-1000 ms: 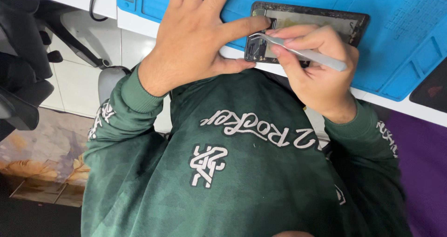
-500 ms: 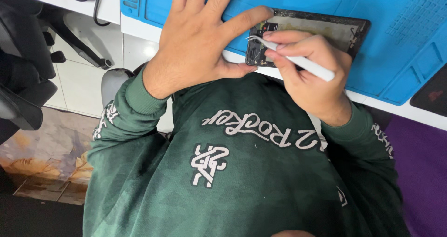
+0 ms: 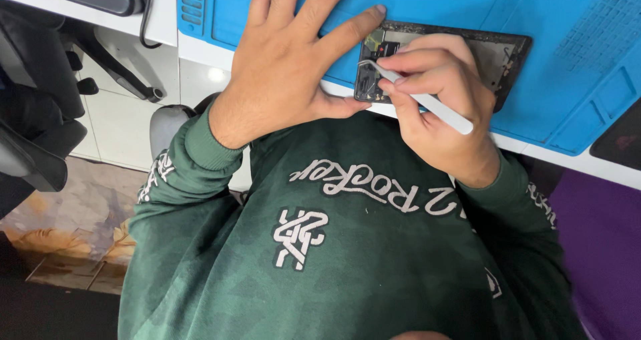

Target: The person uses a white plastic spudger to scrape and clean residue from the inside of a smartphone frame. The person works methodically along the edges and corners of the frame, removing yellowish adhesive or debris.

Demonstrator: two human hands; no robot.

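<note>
Phone [image 3: 497,56] lies open, back cover off, on the blue mat [image 3: 467,6] at the desk's near edge, internals exposed. Tweezers [image 3: 414,96] tip sits on the board at the phone's left end, near a dark component; can't tell if it grips anything. Right hand [image 3: 437,106] pinches the tweezers, fingers narrow and curled round the shaft. Left hand [image 3: 287,66] lies flat on the mat, fingers spread wide, index and thumb bracing the phone's left end, gripping nothing. Progress, my read: opened up, board work underway, nothing visibly lifted out, reassembly not started. Green sweatshirt [image 3: 347,246] fills the foreground; cable [image 3: 143,13] hangs at top left.
</note>
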